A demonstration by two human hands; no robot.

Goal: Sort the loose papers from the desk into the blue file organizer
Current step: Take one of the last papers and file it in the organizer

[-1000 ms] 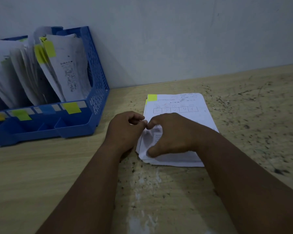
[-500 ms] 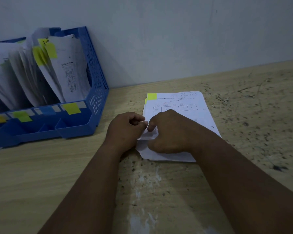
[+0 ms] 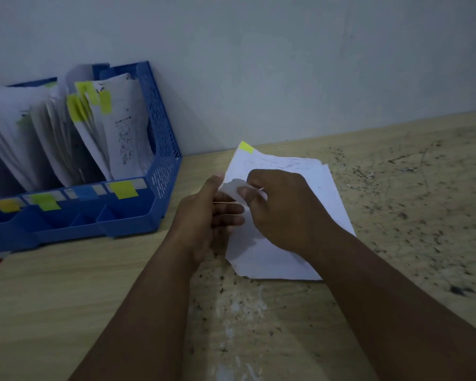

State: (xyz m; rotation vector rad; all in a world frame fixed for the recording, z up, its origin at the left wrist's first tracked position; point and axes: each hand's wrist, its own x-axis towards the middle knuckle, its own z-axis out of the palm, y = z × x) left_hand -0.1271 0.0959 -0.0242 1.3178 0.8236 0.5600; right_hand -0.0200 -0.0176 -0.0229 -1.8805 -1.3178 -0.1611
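White papers (image 3: 283,251) | long axis toward wall | both grips pinch left edge

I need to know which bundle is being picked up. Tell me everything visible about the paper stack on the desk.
The paper stack is white printed sheets, creased, with a yellow sticky tab at its top left corner. It lies on the wooden desk, right of the blue file organizer. The left hand and right hand pinch its lifted left edge.

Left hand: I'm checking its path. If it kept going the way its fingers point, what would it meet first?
The left hand points right, so it would likely meet the right hand and the paper stack first.
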